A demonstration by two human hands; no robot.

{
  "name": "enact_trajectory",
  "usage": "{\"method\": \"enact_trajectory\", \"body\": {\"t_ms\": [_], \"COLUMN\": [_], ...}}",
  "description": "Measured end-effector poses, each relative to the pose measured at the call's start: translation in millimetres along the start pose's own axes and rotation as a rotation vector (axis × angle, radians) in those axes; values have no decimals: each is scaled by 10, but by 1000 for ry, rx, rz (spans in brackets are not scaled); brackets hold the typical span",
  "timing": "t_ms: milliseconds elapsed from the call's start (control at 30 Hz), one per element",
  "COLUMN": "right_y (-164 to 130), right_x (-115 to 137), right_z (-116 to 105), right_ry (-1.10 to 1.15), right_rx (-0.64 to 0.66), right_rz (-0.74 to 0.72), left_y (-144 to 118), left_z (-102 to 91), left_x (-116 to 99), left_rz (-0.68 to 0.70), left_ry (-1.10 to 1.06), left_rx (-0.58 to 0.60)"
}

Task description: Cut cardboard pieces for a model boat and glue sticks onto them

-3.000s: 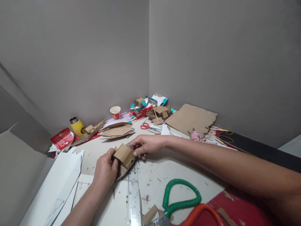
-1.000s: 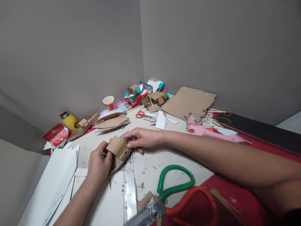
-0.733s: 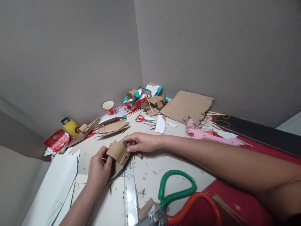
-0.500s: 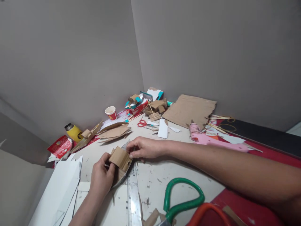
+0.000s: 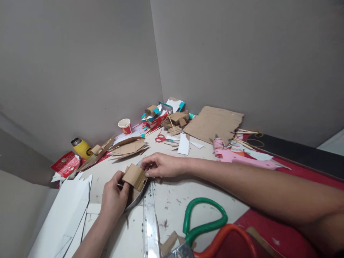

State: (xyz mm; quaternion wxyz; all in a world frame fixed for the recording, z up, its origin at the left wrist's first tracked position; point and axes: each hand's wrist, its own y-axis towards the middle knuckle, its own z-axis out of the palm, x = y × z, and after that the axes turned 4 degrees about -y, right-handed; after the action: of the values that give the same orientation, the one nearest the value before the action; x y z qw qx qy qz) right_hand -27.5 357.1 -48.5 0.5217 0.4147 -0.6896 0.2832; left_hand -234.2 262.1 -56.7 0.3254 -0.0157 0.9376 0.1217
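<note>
I'm watching a small brown folded-cardboard box [image 5: 133,174] resting on a boat-shaped brown cardboard base with a grey rim [image 5: 133,194], just left of the far end of a flat transparent plastic ruler [image 5: 150,229]. Left of that ruler, the left hand [image 5: 114,193] is gripping the box's left edge between thumb and bent fingers. Beyond the ruler's far end, the right hand [image 5: 158,166] is half curling, its thumb touching the box; whether it's pinching anything, I cannot tell.

I'm judging that uneven pressure between the hands could be skewing the box or creasing its walls, and a loosely held base could be sliding towards the ruler.

The base's long axis is running roughly along the ruler's, its far end pointing away from me and leaning right; the left hand is partly hiding the near end. The box's dark hole is facing the ruler's side.
</note>
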Motion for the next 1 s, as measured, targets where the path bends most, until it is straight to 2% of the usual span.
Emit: {"method": "enact_trajectory", "body": {"t_ms": [167,400,667,1000], "right_y": [-4,27,49,46], "right_x": [-30,-59,-81,-96], "right_z": [-15,-13,-57,-49], "right_ry": [7,95,127,99], "right_rx": [21,-41,15,48], "right_rz": [-33,-8,-60,-63], "left_y": [-11,6,32,25], "left_z": [-4,-17,-28,-34], "left_x": [-9,-39,5,-70], "left_rz": [-7,6,-23,-4], "left_ry": [-22,-2,-111,-25], "left_rx": [14,12,39,29]}}
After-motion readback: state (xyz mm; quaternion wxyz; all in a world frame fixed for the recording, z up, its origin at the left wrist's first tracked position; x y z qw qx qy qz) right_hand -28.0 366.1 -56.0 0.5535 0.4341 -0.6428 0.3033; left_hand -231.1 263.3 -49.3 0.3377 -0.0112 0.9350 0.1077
